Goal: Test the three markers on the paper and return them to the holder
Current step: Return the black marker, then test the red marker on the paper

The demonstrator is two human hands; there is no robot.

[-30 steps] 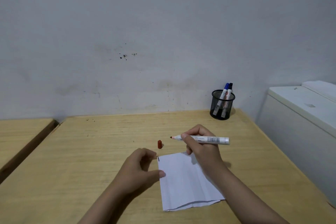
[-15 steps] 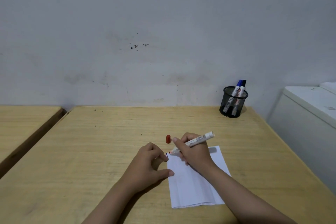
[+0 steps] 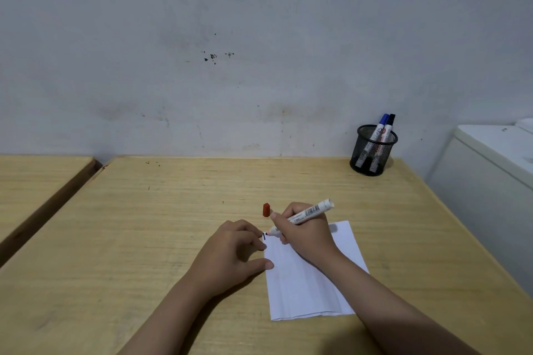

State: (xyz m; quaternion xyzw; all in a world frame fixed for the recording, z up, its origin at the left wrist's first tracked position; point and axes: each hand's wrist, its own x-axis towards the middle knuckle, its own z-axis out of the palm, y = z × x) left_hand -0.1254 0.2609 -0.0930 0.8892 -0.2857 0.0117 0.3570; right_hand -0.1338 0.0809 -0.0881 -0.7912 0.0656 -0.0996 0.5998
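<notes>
My right hand (image 3: 305,235) grips an uncapped white marker with a red tip (image 3: 310,213), the tip touching the top left corner of the folded white paper (image 3: 308,282) beside a short dark stroke. My left hand (image 3: 230,256) rests on the desk with its thumb and fingertips pressing the paper's left edge. The red cap (image 3: 266,209) stands upright on the desk just beyond the paper. A black mesh holder (image 3: 372,153) at the far right corner holds a blue-capped marker (image 3: 382,123) and a black-capped marker (image 3: 390,121).
The wooden desk (image 3: 173,225) meets a grey wall at the back. A second wooden desk (image 3: 34,181) stands to the left across a narrow gap. A white cabinet (image 3: 490,176) sits close to the desk's right edge.
My right hand has brought the marker down from above the desk until its tip meets the paper's top left corner. My left hand has moved onto the paper's left edge.
</notes>
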